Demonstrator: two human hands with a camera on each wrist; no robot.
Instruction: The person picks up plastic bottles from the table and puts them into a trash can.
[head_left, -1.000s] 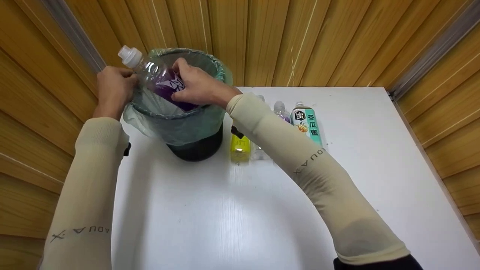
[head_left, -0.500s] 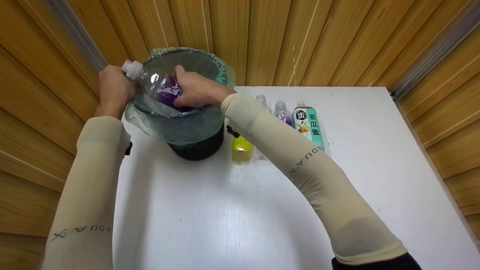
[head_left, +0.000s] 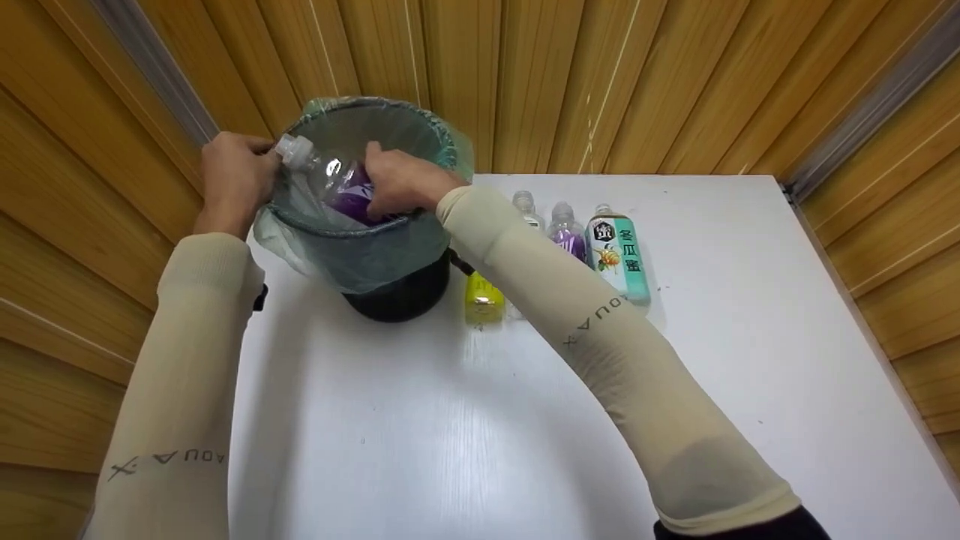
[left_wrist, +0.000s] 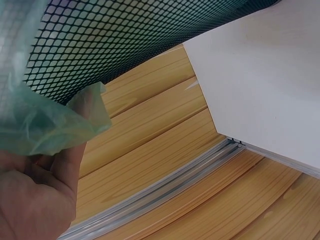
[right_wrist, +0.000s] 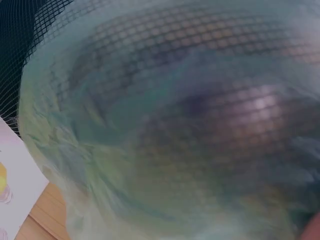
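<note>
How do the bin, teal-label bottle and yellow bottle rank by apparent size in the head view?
1. Bin, clearly largest.
2. Teal-label bottle.
3. Yellow bottle, though the right sleeve hides part of it, so its full size is unsure.

One bin [head_left: 397, 292]; one held bottle [head_left: 330, 184]; four table bottles [head_left: 619, 251], perhaps more hidden.
</note>
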